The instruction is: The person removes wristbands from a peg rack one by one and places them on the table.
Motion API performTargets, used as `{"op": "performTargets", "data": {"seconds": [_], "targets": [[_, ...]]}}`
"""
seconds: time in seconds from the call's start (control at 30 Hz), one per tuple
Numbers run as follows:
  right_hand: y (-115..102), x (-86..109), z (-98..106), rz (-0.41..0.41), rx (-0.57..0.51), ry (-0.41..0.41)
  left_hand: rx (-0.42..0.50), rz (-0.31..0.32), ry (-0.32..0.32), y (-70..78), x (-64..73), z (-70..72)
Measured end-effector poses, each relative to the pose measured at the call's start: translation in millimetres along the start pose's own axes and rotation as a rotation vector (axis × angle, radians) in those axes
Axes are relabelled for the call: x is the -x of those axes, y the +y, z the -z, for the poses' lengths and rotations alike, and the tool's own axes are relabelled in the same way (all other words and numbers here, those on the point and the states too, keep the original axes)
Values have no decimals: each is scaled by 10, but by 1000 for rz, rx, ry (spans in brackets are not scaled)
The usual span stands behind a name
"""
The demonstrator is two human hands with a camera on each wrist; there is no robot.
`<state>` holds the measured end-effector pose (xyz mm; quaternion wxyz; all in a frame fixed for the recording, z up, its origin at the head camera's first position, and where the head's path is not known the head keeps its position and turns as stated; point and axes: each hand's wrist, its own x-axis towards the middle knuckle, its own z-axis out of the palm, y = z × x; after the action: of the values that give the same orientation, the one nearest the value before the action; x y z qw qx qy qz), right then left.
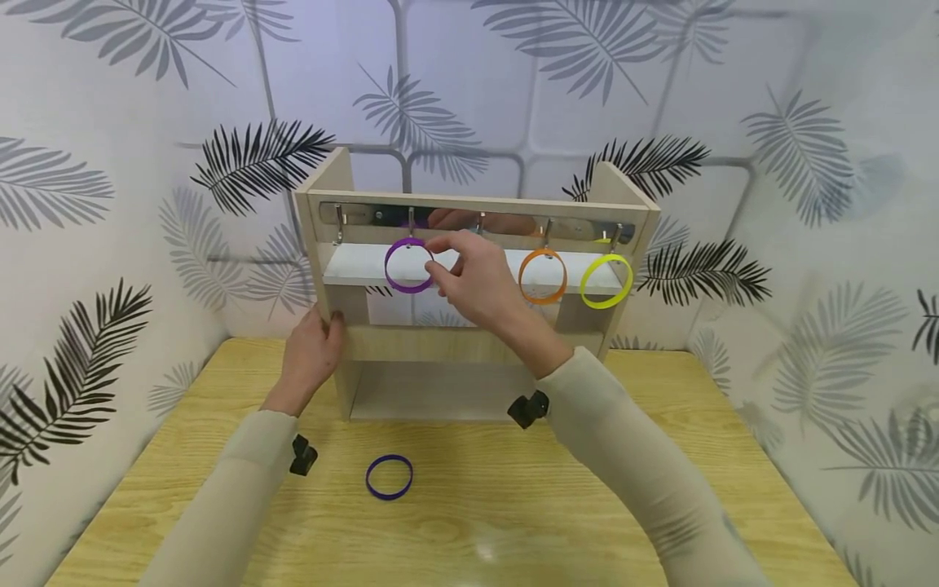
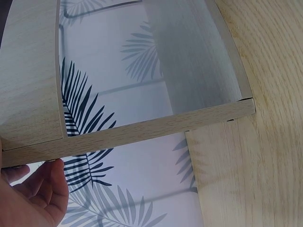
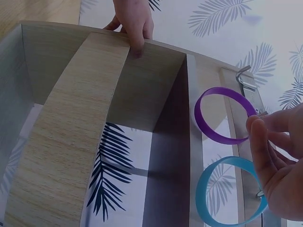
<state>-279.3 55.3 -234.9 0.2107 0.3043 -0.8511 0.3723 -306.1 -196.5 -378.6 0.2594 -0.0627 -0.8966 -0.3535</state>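
My right hand (image 1: 477,273) pinches the right edge of a purple ring (image 1: 409,287) between thumb and forefinger. The ring is at the second hook from the left on the rack's metal strip (image 1: 359,214). In the right wrist view a light blue ring (image 3: 201,191) hangs beside it; the right hand hides that ring in the head view. My left hand (image 1: 311,350) grips the left side panel (image 2: 156,124) of the wooden rack (image 1: 469,344), thumb on the inner face. Orange (image 1: 522,285) and yellow (image 1: 606,304) rings hang from the two rightmost hooks.
A dark blue ring (image 1: 390,496) lies on the wood-grain table (image 1: 513,497) in front of the rack. The leftmost hook (image 1: 339,224) bears no ring. Behind the rack stands a leaf-patterned wall (image 1: 455,81), with more wall on both sides.
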Motion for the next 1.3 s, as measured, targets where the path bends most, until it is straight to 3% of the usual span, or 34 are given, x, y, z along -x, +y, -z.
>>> {"op": "performTargets", "data": {"seconds": [0.33,0.83,1.3], "targets": [[-49,-86,-84,-92,-11,-79,5,13,-13,-10,-2,2],[-40,-128,-191,-210,-164,-58,-6,28,-9,-4,2,-3],[-59,-92,-163,-234,-238,-44,-10,34,-23,10,4,7]]}}
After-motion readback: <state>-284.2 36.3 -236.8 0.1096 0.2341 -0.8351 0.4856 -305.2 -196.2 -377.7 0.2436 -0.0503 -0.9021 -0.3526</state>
